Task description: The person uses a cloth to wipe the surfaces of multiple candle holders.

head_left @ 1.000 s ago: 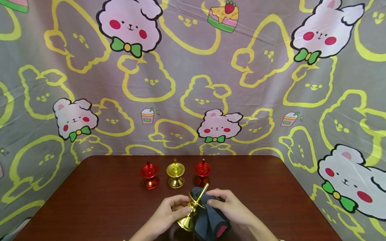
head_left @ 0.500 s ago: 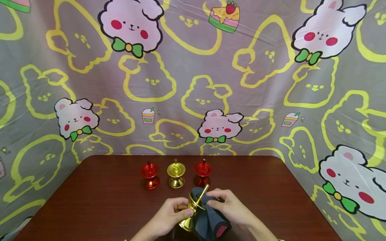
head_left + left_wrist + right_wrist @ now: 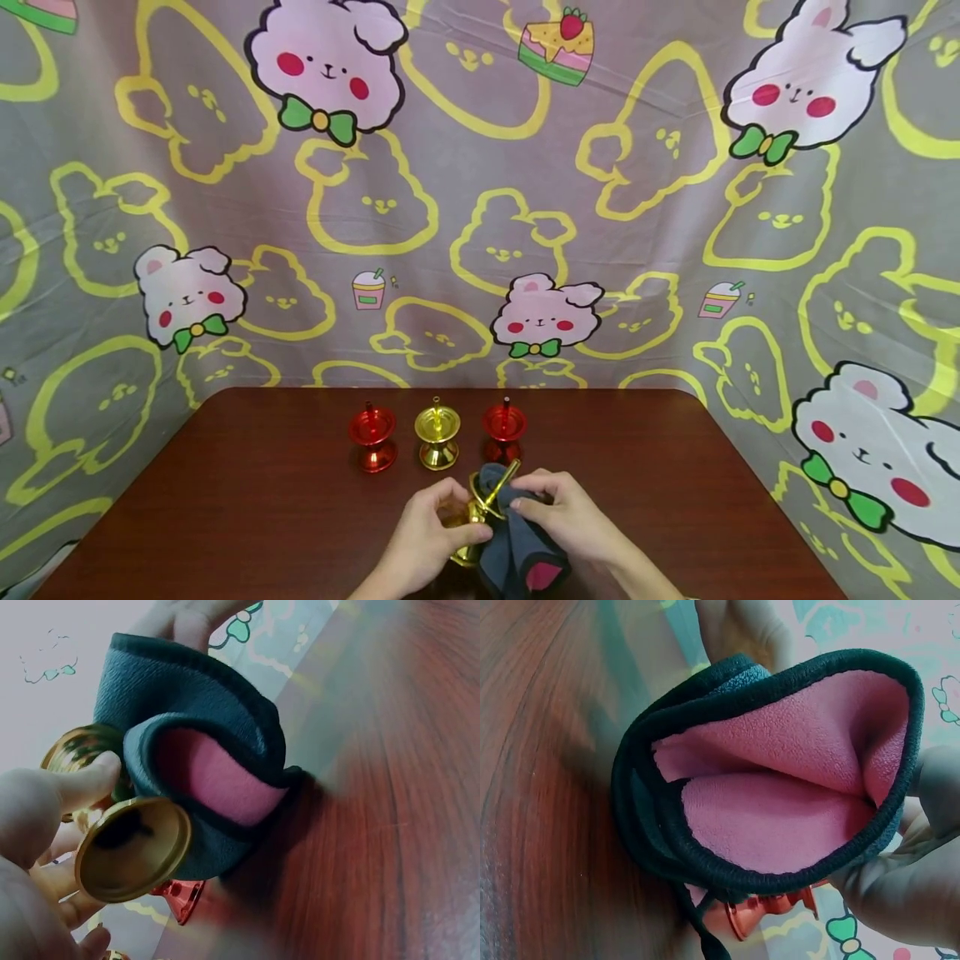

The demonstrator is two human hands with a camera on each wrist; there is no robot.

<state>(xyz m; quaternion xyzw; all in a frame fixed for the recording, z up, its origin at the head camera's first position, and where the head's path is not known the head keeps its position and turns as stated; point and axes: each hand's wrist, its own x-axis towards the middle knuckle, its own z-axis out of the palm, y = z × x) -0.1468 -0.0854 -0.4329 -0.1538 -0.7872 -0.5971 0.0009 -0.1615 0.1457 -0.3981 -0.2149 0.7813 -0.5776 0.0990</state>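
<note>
My left hand (image 3: 420, 533) grips a shiny gold candle holder (image 3: 464, 555) round its stem, thumb across the front. The holder leans to the right, its thin spike (image 3: 504, 482) pointing up and its round hollow base (image 3: 135, 851) facing the left wrist camera. My right hand (image 3: 573, 515) pinches a blue-grey cloth (image 3: 512, 554) with a pink underside and black edging. The cloth bunches against the holder's dish and covers part of it, then hangs down in folds. In the right wrist view the pink side (image 3: 780, 817) hides the holder.
Behind the hands, a red candle holder (image 3: 372, 429), a gold one (image 3: 437, 429) and another red one (image 3: 504, 425) stand upright in a row on the dark wooden table (image 3: 262, 517). A patterned curtain (image 3: 420, 275) hangs beyond the far edge.
My left hand has shifted slightly right and turned, so it covers more of the gold candle holder's base. The right hand keeps its pinch on the cloth, whose lower corner has swung a little left.
</note>
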